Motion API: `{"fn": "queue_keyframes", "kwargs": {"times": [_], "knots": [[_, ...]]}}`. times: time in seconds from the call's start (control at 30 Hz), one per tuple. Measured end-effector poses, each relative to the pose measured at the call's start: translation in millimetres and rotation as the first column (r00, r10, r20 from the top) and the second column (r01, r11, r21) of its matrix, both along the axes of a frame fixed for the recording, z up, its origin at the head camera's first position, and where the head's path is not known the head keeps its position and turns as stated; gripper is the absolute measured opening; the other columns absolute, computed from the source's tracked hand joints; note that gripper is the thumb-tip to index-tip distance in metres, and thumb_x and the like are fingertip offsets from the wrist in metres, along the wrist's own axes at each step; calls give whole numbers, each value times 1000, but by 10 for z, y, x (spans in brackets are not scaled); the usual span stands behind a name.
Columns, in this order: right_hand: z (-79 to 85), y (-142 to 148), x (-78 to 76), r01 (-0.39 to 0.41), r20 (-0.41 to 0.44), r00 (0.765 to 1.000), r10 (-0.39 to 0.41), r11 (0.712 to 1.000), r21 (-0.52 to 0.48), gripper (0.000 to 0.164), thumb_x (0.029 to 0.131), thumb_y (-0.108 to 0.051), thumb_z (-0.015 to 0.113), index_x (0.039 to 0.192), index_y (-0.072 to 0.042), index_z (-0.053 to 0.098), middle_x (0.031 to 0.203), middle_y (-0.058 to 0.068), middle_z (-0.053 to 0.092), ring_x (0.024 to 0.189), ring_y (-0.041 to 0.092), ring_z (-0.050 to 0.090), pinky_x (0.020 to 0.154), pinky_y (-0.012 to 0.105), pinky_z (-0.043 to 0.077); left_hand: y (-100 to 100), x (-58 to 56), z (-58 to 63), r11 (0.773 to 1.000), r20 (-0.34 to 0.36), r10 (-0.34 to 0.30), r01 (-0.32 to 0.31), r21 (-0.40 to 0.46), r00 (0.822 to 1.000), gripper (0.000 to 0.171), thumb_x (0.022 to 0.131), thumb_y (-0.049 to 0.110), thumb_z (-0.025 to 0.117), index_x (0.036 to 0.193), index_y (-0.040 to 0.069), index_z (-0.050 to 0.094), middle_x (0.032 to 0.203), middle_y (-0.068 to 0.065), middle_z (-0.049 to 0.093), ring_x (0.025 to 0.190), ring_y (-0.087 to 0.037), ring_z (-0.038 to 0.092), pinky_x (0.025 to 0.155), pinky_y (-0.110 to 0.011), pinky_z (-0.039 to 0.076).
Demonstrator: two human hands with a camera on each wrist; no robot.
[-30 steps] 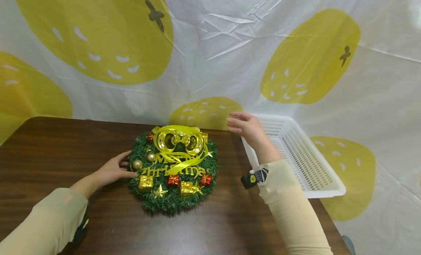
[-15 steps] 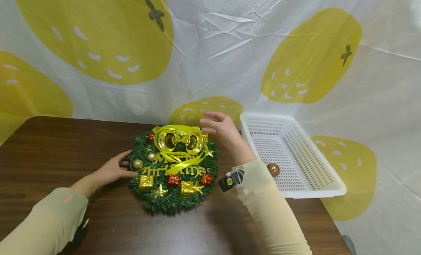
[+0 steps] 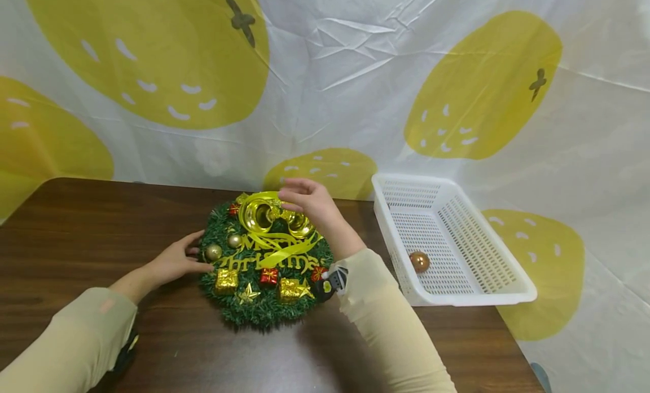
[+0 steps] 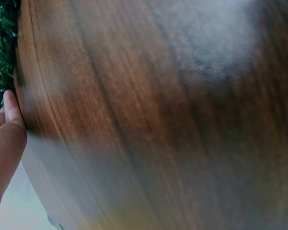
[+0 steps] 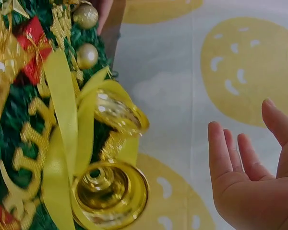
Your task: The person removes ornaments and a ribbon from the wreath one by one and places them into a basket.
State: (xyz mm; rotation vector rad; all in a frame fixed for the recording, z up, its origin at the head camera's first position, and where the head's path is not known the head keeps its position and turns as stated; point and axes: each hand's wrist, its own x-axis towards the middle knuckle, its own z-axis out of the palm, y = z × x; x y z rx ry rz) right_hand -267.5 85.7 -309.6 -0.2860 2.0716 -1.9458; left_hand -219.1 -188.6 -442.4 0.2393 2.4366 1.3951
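Head view: left grip (image 3: pixel 172 262), loosely spread, touches wreath (image 3: pixel 264 315), presumably steadying it; right grip (image 3: pixel 313 204), slackly parted, empty, near gold bells (image 3: pixel 258 217).

Head view softly lit; pale glare, soft shadows on tabletop (image 3: pixel 244 356); left wrist view blurred.

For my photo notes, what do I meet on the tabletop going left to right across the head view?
Left hand, green wreath, white basket with a copper ball inside.
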Motion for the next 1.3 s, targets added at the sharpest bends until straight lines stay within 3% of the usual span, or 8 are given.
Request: {"fn": "queue_keyframes", "kwargs": {"times": [0.3, 0.63, 0.93, 1.3], "knots": [[-199, -212, 24, -23, 46, 999, 23, 1000, 14, 42, 91, -5, 58, 132, 0, 50, 127, 22, 54, 119, 34, 53, 100, 38, 48, -8, 36, -10, 1000, 3, 3, -3, -2, 1000, 101, 84, 29, 71, 149, -4, 1, 140, -43, 21, 124, -56, 35, 96, -55, 45], [-414, -394, 70, -97, 62, 994, 94, 995, 39, 48, 91, -9, 60, 135, 3, 46, 133, 20, 52, 119, 35, 54, 101, 42, 46, 0, 46, 23, 1000, 17, 7, -8, 16, 1000, 101, 84, 29, 70, 149, -2, 0, 141, -42, 20, 125, -56, 34, 96, -56, 44], [-552, -524, 88, -92, 115, 990, 86, 995, 46, 47, 89, -9, 64, 133, 1, 50, 126, 19, 57, 117, 35, 56, 101, 41, 46, -11, 18, 3, 1000, 33, 17, -17, 5, 999, 102, 84, 33, 70, 150, 0, -1, 144, -40, 18, 126, -55, 32, 98, -56, 43], [-723, -596, 99, -61, 110, 993, 44, 987, 151, 45, 86, -11, 68, 128, -1, 55, 118, 17, 62, 107, 29, 63, 93, 36, 52, 10, 42, 24, 1000, 32, 24, -25, 13, 999, 102, 84, 30, 70, 150, -1, 0, 142, -41, 20, 126, -55, 34, 98, -55, 43]]}}
